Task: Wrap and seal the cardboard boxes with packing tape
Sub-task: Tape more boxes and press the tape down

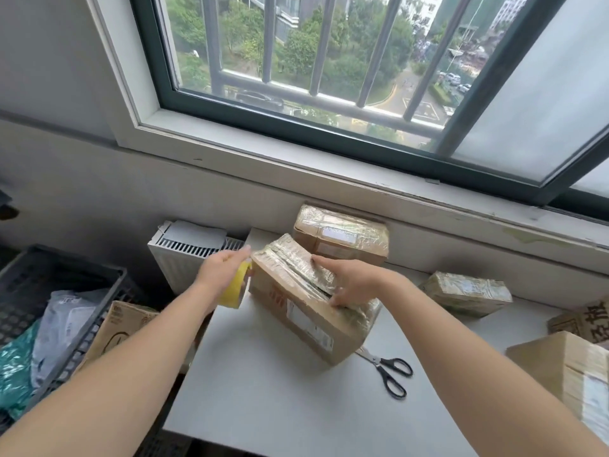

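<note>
Cardboard box (296, 311): our right hand (349, 278) rests straight-fingered on its taped top; our left hand (220, 268) grips tape roll (235, 290) beside its left end.

Upstairs storeroom: barred window (296, 54), radiator (178, 255), table (280, 407) of taped boxes (341, 235).

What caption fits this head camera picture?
Left hand holds a yellow tape roll; right hand rests on the cardboard box.
</note>
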`<control>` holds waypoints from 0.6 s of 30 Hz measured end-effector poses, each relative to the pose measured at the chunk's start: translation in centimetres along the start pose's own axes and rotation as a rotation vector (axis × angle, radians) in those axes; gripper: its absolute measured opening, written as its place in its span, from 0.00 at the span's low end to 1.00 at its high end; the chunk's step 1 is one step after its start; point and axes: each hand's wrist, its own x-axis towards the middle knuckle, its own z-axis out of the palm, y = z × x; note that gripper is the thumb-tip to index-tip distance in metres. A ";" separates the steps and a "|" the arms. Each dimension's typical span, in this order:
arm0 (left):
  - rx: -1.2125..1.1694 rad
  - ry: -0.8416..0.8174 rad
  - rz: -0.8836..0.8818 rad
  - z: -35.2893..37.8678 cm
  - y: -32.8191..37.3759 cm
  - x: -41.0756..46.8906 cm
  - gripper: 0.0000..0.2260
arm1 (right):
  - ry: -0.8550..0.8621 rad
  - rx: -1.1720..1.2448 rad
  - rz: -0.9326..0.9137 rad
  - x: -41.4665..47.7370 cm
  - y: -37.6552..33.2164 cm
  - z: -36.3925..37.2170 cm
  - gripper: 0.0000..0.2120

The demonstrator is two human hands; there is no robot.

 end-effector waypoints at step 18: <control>0.613 -0.069 -0.071 -8.1 0.4 1.6 0.07 | 0.333 -0.464 -0.289 0.5 0.0 7.6 0.37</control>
